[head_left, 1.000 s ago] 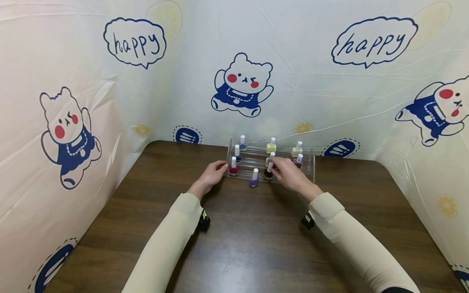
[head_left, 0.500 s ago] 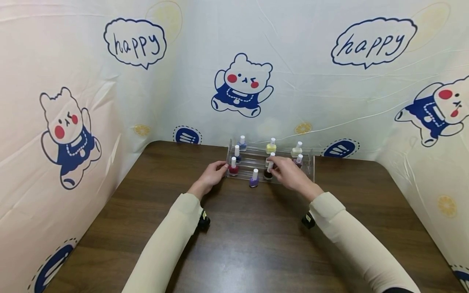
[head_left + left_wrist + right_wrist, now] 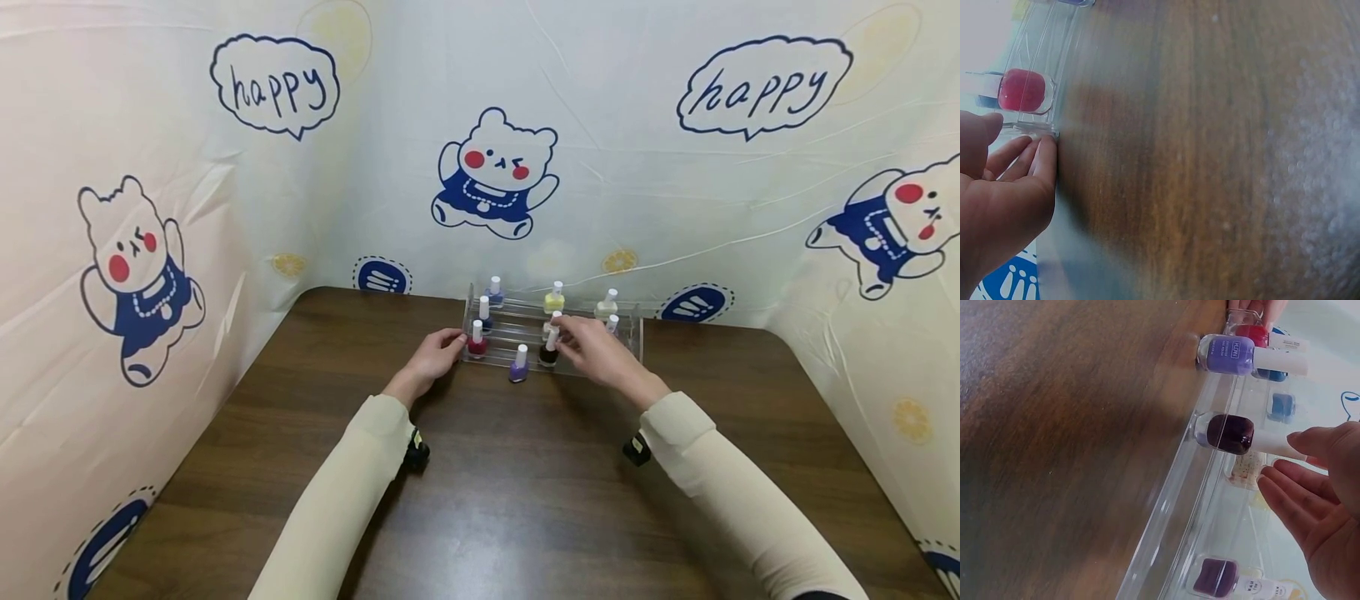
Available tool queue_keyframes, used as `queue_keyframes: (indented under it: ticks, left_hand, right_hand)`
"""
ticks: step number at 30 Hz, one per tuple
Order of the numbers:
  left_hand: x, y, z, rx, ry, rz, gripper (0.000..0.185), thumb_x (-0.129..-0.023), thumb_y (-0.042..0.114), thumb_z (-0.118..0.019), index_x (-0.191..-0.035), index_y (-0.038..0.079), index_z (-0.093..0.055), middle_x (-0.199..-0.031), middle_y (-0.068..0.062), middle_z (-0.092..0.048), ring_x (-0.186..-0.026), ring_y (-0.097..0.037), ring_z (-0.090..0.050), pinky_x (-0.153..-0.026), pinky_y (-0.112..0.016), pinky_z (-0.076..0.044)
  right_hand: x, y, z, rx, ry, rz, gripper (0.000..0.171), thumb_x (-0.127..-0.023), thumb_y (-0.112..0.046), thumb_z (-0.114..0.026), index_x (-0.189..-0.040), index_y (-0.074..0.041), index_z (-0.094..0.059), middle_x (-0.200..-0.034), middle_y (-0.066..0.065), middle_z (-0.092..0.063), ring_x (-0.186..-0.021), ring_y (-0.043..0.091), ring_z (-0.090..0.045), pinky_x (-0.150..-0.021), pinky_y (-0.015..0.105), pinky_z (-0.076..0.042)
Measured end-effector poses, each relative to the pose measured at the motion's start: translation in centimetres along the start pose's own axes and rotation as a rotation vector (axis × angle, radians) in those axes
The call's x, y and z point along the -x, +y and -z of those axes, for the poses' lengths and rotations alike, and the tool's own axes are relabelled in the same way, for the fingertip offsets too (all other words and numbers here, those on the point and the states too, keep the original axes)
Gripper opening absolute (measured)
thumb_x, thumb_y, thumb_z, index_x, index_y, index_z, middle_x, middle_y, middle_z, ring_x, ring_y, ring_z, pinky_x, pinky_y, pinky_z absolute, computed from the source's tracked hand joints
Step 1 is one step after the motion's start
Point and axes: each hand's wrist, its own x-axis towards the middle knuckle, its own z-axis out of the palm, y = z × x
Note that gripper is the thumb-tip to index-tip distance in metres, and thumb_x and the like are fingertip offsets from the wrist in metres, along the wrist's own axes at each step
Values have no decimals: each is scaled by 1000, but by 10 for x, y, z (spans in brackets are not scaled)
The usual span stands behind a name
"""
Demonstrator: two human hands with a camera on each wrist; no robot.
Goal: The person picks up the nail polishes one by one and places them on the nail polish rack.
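Fingers of the right hand point(image 3: 1319, 487) hang straight beside the dark bottle's point(image 3: 1230, 433) white cap.

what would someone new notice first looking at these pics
Probably the clear tiered rack of small nail polish bottles at the far middle of the dark wooden table, with both hands at it. The left hand rests its fingers on the rack's left end beside the red bottle; the right hand sits open by the white cap of the dark bottle. A purple bottle stands alone on the table just before the rack.
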Motion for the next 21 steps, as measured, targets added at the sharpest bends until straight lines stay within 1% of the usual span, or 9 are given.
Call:
queue_keyframes:
  ticks: [6, 10, 15, 21]
  left_hand:
    - [1, 2, 0, -14, -1, 8, 48, -111, 27, -47, -152, 4, -45, -150, -19, -49, -129, -31, -53, -115, -47, -42]
    - [1, 2, 0, -7, -2, 7, 48, -110, 27, -48, -152, 4, -46, -150, -18, -49, -129, -32, -52, -115, -48, -42]
    - [1, 2, 0, -7, -1, 8, 47, -110, 28, -48, -151, 4, -46, -149, -18, -50, -129, -32, -52, -115, -48, -41]
    - [1, 2, 0, 2, 0, 3, 46, -111, 27, -47, -151, 3, -47, -149, -18, -50, -129, -31, -52, -115, -47, -42]
  right_hand:
    - [1, -1, 2, 4, -8, -14, 39, -96, -1, -68, -133, 7, -59, -111, 19, -73, -98, 30, -73, -86, 42, -61]
    - [1, -1, 4, 9, -8, -22, 38, -96, -2, -69, -133, 6, -60, -111, 18, -73, -98, 29, -73, -87, 41, -61]
    - [2, 0, 5, 11, -6, -13, 38, -96, -2, -69, -132, 5, -61, -109, 18, -73, -97, 29, -72, -87, 43, -61]
    - [7, 1, 7, 37, -4, -21, 41, -96, -5, -71, -134, 3, -60, -109, 15, -73, -96, 27, -72, -86, 43, -61]
